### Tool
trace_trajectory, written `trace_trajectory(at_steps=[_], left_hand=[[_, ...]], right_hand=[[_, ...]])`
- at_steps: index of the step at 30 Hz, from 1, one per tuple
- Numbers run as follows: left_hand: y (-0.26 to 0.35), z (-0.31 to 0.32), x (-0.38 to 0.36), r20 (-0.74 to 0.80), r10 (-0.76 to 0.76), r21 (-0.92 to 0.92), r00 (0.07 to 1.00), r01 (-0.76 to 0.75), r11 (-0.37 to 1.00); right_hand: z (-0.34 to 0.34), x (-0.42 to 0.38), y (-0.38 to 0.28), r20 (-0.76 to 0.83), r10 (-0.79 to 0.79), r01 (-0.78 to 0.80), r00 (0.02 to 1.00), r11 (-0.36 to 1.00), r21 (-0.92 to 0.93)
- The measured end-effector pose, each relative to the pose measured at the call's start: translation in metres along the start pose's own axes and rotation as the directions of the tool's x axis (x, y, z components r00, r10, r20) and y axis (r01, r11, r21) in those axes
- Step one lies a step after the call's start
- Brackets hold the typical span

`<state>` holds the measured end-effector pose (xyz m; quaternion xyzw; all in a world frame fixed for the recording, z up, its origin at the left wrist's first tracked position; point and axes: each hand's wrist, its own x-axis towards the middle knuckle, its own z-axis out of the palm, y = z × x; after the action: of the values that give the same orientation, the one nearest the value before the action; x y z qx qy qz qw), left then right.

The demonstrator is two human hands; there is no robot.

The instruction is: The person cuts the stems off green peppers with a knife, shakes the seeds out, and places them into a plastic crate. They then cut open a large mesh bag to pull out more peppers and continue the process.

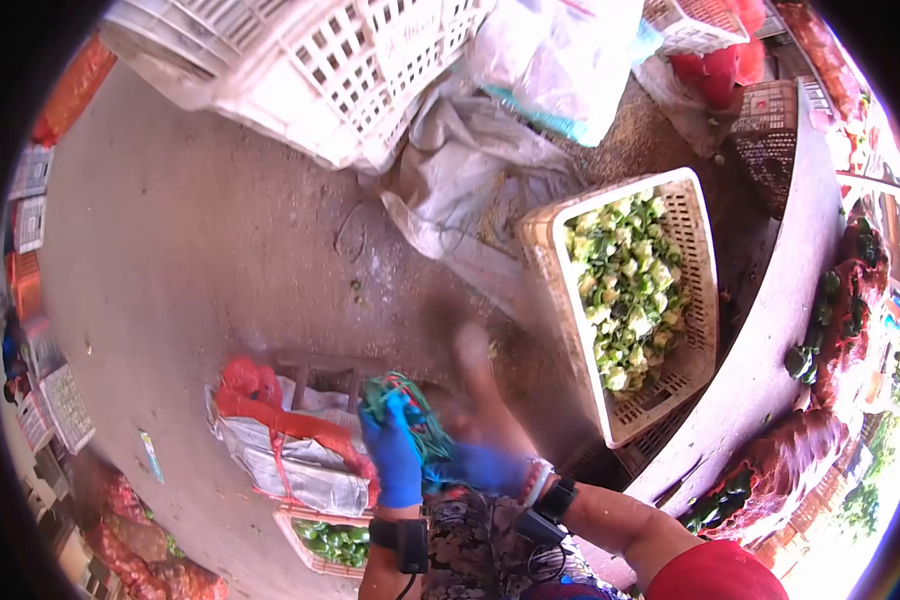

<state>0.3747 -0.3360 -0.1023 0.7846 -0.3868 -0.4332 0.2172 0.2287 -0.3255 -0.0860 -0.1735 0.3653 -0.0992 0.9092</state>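
Observation:
My left hand (394, 455), in a blue glove, is closed around a tangled bundle of green strings (422, 418) with a few red strands in it. My right hand (485, 468), also gloved in blue, is beside the lower end of the bundle, over my lap. Motion smears its fingers, so what they hold cannot be made out. Just left of the hands, a folded whitish sack (295, 465) lies with red-orange mesh netting (300, 428) over it. Below the sack is a crate of green peppers (330, 543), partly hidden by my left arm.
A tilted white crate (562, 300) at right contains pale-green cut vegetable pieces (630, 290). Large white crates (350, 80) stand at the top, beside crumpled sacking (470, 160) and plastic bags (560, 60). A low ledge (770, 310) curves along the right, with mesh sacks (790, 455) beyond it.

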Motion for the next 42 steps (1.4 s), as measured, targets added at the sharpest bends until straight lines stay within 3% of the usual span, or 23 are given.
trace_trajectory(at_steps=[3, 5, 6, 8, 12, 14, 15, 17, 18, 20, 22, 24, 27, 28, 30, 33, 36, 37, 38, 39, 40, 41, 42], left_hand=[[-0.045, -0.002, -0.024, 0.339, 0.429, 0.666, 0.838, -0.535, 0.520], [-0.071, -0.004, -0.040, 0.453, 0.249, 0.256, 0.856, -0.393, 0.883], [-0.045, -0.017, -0.038, 0.596, 0.144, 0.343, 0.790, -0.413, 0.844], [-0.001, -0.055, -0.046, 0.764, -0.135, 0.507, 0.631, -0.458, 0.730], [-0.019, -0.104, -0.072, 0.882, -0.126, 0.015, 0.453, 0.240, 0.971], [-0.029, -0.126, -0.083, 0.927, -0.008, -0.225, 0.376, 0.574, 0.787], [-0.016, -0.133, -0.084, 0.935, 0.070, -0.312, 0.348, 0.712, 0.629], [0.005, -0.121, -0.101, 0.847, 0.258, -0.527, 0.465, 0.666, 0.528], [0.003, -0.104, -0.099, 0.797, 0.320, -0.605, 0.513, 0.678, 0.419], [-0.011, -0.063, -0.083, 0.674, 0.420, -0.717, 0.607, 0.674, 0.176], [-0.025, -0.031, -0.073, 0.539, 0.466, -0.759, 0.702, 0.645, -0.094], [0.034, -0.059, -0.085, 0.681, -0.047, -0.731, 0.731, 0.675, -0.098], [0.075, -0.049, -0.093, 0.402, -0.116, -0.848, 0.908, 0.417, 0.326], [0.054, -0.055, -0.084, 0.510, 0.048, -0.771, 0.859, 0.431, 0.470], [0.115, -0.065, -0.093, 0.447, 0.173, -0.128, 0.878, -0.129, 0.983], [0.124, -0.049, -0.114, 0.476, 0.582, 0.325, 0.660, -0.746, 0.581], [0.109, -0.029, -0.111, 0.553, 0.681, 0.444, 0.481, -0.861, 0.247], [0.089, -0.026, -0.104, 0.647, 0.490, -0.047, 0.584, -0.611, 0.790], [0.069, -0.022, -0.097, 0.705, 0.272, -0.410, 0.655, 0.063, 0.910], [0.105, -0.030, -0.092, 0.866, 0.133, -0.478, 0.482, 0.719, 0.504], [0.141, -0.045, -0.094, 0.909, -0.071, -0.371, 0.411, 0.874, 0.313], [0.151, -0.048, -0.086, 0.764, 0.041, -0.394, 0.643, 0.416, 0.820], [0.159, -0.051, -0.078, 0.627, 0.297, -0.195, 0.720, -0.224, 0.955]], right_hand=[[-0.020, 0.004, 0.048, -0.018, 0.016, -0.022, 1.000, 0.916, -0.400], [-0.024, 0.003, 0.059, 0.087, -0.204, 0.168, 0.975, 0.424, -0.890], [-0.023, 0.001, 0.052, 0.185, -0.271, 0.210, 0.944, 0.066, -0.975], [-0.027, -0.011, 0.023, 0.327, -0.377, 0.393, 0.867, 0.111, -0.913], [0.024, -0.059, -0.055, 0.364, -0.488, 0.544, 0.794, 0.300, -0.784], [0.039, -0.063, -0.074, 0.389, -0.637, 0.695, 0.665, 0.339, -0.634], [0.048, -0.065, -0.075, 0.225, -0.624, 0.642, 0.749, 0.597, -0.482], [0.066, -0.071, -0.075, -0.048, -0.417, 0.417, 0.908, 0.909, -0.009], [0.079, -0.081, -0.089, -0.041, -0.456, 0.456, 0.889, 0.890, -0.008], [0.105, -0.094, -0.113, -0.111, -0.186, 0.216, 0.976, 0.844, 0.492], [0.121, -0.104, -0.116, -0.210, -0.099, 0.193, 0.973, 0.850, 0.490], [0.115, -0.098, -0.095, -0.284, -0.117, 0.204, 0.952, 0.932, 0.300], [0.101, -0.073, -0.072, -0.246, -0.234, 0.329, 0.941, 0.808, 0.490], [0.097, -0.082, -0.071, -0.304, -0.222, 0.349, 0.926, 0.811, 0.469], [0.090, -0.090, -0.081, -0.231, -0.298, 0.375, 0.926, 0.801, 0.467], [0.062, -0.087, -0.070, -0.053, -0.338, 0.340, 0.940, 0.907, 0.249], [0.053, -0.094, -0.064, -0.302, -0.314, 0.394, 0.900, 0.883, 0.256], [0.042, -0.090, -0.062, -0.362, -0.318, 0.411, 0.876, 0.885, 0.217], [0.045, -0.107, -0.076, -0.457, -0.360, 0.437, 0.813, 0.896, 0.073], [0.043, -0.120, -0.088, -0.453, -0.301, 0.415, 0.839, 0.893, 0.175], [0.040, -0.132, -0.099, -0.439, -0.245, 0.389, 0.864, 0.880, 0.274], [0.033, -0.141, -0.108, -0.418, -0.193, 0.360, 0.888, 0.857, 0.369], [0.021, -0.143, -0.106, -0.454, -0.256, 0.423, 0.854, 0.849, 0.317]])
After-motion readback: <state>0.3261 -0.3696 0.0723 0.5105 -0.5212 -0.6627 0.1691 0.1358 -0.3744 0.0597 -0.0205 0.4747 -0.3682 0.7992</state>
